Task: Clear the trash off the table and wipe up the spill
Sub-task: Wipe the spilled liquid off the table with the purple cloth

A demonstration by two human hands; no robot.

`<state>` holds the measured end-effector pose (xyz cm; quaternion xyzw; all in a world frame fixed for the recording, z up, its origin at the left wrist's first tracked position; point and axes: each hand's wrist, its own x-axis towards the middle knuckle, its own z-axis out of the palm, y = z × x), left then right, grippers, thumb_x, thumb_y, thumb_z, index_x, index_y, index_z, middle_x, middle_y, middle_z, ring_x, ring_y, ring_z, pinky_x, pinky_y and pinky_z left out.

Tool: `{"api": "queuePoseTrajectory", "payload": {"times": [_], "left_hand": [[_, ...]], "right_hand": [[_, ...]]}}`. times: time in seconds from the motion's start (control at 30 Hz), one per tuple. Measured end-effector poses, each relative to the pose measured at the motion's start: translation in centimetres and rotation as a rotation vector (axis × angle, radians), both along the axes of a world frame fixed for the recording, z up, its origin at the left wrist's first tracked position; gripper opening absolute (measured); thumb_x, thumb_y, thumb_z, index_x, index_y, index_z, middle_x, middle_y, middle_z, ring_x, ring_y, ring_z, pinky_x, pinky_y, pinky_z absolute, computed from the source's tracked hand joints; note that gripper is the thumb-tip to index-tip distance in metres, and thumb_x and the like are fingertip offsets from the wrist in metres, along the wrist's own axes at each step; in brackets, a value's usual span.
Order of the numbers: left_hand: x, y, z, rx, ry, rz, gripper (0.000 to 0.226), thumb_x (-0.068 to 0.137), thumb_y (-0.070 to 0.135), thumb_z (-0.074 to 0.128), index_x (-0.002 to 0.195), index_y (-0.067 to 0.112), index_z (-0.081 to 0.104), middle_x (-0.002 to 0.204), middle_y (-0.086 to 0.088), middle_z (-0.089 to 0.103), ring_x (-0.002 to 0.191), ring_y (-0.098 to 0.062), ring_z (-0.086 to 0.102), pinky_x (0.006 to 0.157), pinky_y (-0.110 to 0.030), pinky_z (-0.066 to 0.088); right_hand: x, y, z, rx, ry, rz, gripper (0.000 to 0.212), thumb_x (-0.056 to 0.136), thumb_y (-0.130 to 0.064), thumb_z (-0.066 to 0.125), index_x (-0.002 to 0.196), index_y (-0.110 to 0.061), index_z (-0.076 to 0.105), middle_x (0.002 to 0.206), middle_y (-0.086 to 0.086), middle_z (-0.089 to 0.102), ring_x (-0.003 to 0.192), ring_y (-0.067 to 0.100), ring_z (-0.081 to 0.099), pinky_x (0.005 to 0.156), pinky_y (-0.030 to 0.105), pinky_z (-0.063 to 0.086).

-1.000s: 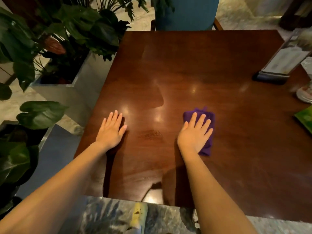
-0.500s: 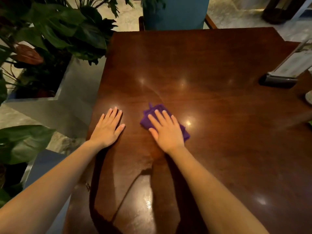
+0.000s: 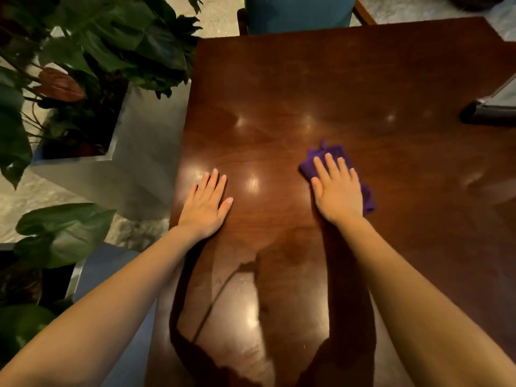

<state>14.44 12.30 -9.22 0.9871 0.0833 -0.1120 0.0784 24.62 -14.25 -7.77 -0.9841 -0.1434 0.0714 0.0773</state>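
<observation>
A purple cloth (image 3: 329,155) lies flat on the dark wooden table (image 3: 335,79). My right hand (image 3: 336,189) presses down on it with straight fingers, covering most of it. My left hand (image 3: 205,205) rests flat on the table near its left edge, holding nothing. A faint damp smear (image 3: 293,251) shows on the wood between my forearms, nearer to me than the cloth. No trash shows on the visible tabletop.
A menu stand with a dark base (image 3: 488,114) sits at the right edge of the table. A white planter (image 3: 92,163) with large leafy plants stands left of the table. A blue chair (image 3: 298,12) is at the far side.
My right hand has slid the cloth to the left towards my left hand and then back to the right. My left hand has stayed flat in place.
</observation>
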Motion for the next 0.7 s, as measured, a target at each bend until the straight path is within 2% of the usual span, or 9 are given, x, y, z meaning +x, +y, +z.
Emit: {"api": "queuePoseTrajectory", "payload": {"times": [0.13,0.3,0.43,0.57,0.7], "left_hand": [[0.0,0.0,0.8,-0.034,0.036,0.009,0.060,0.098,0.044,0.021,0.149,0.019,0.001,0.159,-0.003,-0.007,0.147,-0.019,-0.009,0.119,-0.040,-0.002],[-3.0,-0.1,1.4,-0.085,0.011,0.054,0.060,0.099,0.042,0.024,0.149,0.016,0.004,0.160,-0.005,-0.003,0.147,-0.019,-0.006,0.119,-0.038,-0.002],[-12.4,-0.1,1.6,-0.131,-0.082,0.293,0.060,0.098,0.043,0.023,0.149,0.014,0.009,0.159,-0.007,0.003,0.147,-0.021,-0.001,0.119,-0.039,0.000],[-24.9,-4.2,2.1,-0.200,-0.066,0.536,0.079,0.084,0.059,0.003,0.148,0.013,0.006,0.159,-0.005,0.000,0.146,-0.015,-0.005,0.118,-0.034,-0.003],[-32.3,-8.7,1.1,-0.213,-0.035,0.575,0.103,0.069,0.076,-0.021,0.147,0.013,0.002,0.153,0.002,-0.009,0.140,-0.009,-0.012,0.117,-0.030,-0.005]], "right_hand": [[-8.1,3.4,-0.1,0.015,-0.017,0.153,0.056,0.090,-0.038,0.026,0.139,-0.019,0.043,0.147,0.011,0.043,0.135,0.036,0.040,0.108,0.051,0.033],[-14.6,7.2,-0.5,-0.003,-0.020,0.285,0.053,0.091,-0.037,0.029,0.141,-0.021,0.040,0.147,0.008,0.043,0.136,0.033,0.040,0.109,0.050,0.034],[-18.7,9.3,-0.6,0.000,-0.012,0.413,0.052,0.089,-0.037,0.034,0.138,-0.022,0.045,0.144,0.007,0.048,0.132,0.032,0.045,0.106,0.050,0.037],[-22.1,10.8,-0.6,-0.023,0.027,0.521,0.052,0.088,-0.039,0.032,0.135,-0.024,0.050,0.141,0.005,0.052,0.129,0.030,0.049,0.104,0.049,0.040],[-25.0,11.1,-0.2,0.020,0.042,0.674,0.053,0.089,-0.039,0.028,0.135,-0.023,0.049,0.142,0.005,0.051,0.132,0.030,0.046,0.106,0.049,0.038]]}}
